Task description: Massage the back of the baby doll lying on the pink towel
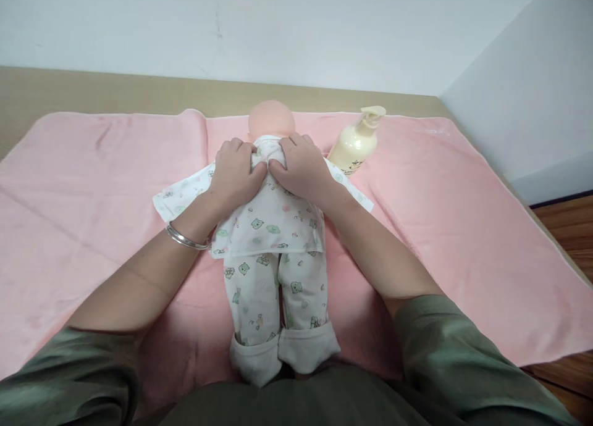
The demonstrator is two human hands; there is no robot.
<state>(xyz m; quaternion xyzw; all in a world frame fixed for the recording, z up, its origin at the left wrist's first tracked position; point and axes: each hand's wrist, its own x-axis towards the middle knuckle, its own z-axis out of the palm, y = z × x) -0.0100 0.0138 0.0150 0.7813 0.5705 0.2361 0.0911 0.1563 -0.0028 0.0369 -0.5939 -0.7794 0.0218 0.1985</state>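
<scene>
A baby doll (271, 118) lies on the pink blanket, its smooth bald head away from me and no face showing. It wears a white printed shirt (278, 225) and matching trousers (303, 290) with turned-up cuffs. My left hand (237, 173), below a silver bangle, is closed over the left side of the shirt near the collar. On the other side, my right hand (303, 168) grips the shirt in the same way. Both thumbs point inward and almost meet at the middle, with cloth bunched between the hands. The fingertips are partly hidden over the shoulders.
A cream pump bottle (356, 143) leans at a tilt beside the doll's right-hand sleeve. The pink blanket (463, 228) spreads across a light wooden table (139, 92). A white wall (324, 31) stands behind the table, and another rises at the right.
</scene>
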